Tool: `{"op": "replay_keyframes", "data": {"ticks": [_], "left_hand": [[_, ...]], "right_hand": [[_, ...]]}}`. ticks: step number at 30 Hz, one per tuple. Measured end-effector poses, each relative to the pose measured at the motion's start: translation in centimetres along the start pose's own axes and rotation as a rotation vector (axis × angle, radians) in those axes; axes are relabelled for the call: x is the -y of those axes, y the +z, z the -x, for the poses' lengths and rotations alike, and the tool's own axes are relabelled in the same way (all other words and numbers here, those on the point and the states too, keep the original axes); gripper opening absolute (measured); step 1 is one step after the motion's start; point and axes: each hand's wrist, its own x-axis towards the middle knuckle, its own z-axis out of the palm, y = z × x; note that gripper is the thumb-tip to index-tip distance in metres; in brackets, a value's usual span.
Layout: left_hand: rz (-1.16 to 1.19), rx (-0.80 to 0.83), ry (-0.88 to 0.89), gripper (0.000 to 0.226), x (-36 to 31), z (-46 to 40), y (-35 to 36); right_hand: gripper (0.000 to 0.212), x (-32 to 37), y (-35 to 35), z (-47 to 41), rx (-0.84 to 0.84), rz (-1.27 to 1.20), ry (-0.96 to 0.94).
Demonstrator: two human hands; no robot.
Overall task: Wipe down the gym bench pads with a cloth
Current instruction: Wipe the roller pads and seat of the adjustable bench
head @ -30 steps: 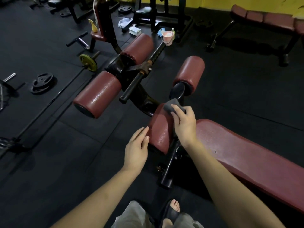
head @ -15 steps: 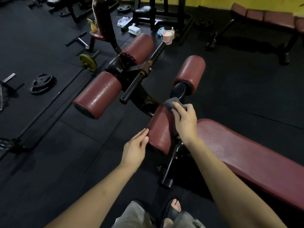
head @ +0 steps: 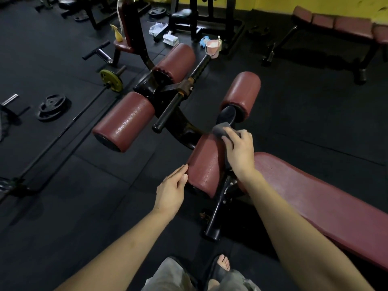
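Right hand [head: 238,150] fingers curled over crumpled grey cloth [head: 220,129], pressing it on far top end of nearest dark-red cylindrical vinyl roller pad [head: 206,164]. Left hand [head: 171,191] flat, fingers straight together, tips seemingly touching pad's left side. Long dark-red bench pad [head: 315,198] just right.

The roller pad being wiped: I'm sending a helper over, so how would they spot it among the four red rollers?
Start at the long red bench pad on the right and go to its near end. The roller pad sits right against that end. Unlike the other rollers, it has the right hand pressing a grey cloth onto it and the left hand touching its side.
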Motion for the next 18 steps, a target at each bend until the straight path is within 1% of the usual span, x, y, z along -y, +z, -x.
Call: {"op": "replay_keyframes", "data": {"ticks": [2,4,6,9,10,12,14,16,18], "left_hand": [[-0.025,-0.037,0.006,0.037,-0.4,0.3,0.0],[-0.020,-0.079,0.042,0.037,-0.7,1.1,0.3],[-0.019,-0.081,0.075,0.038,-0.6,1.6,0.6],[-0.049,-0.041,0.052,0.045,-0.5,1.1,0.3],[-0.052,-0.025,0.035,0.049,-0.5,0.8,0.1],[-0.019,-0.012,-0.023,0.046,-0.5,0.5,-0.2],[0.035,-0.002,-0.092,0.039,-0.6,0.3,-0.3],[0.039,0.012,-0.116,0.038,-0.5,0.2,-0.5],[0.016,0.016,-0.111,0.038,-0.6,0.2,-0.7]], "right_hand": [[0.030,0.5,0.3,0.3,0.001,-0.003,0.023],[0.029,1.4,0.2,2.4,0.000,-0.058,-0.016],[0.029,2.5,0.0,6.3,0.024,-0.121,-0.083],[0.034,4.2,-1.0,12.1,0.122,-0.130,-0.157],[0.033,4.2,-1.0,12.6,0.166,-0.131,-0.144],[0.035,3.5,-0.7,10.1,0.173,-0.092,-0.138],[0.042,2.4,-0.1,5.6,0.126,-0.009,-0.178],[0.036,1.2,0.2,1.7,0.045,0.040,-0.112],[0.029,1.1,0.3,-0.1,0.017,0.052,-0.045]]}}
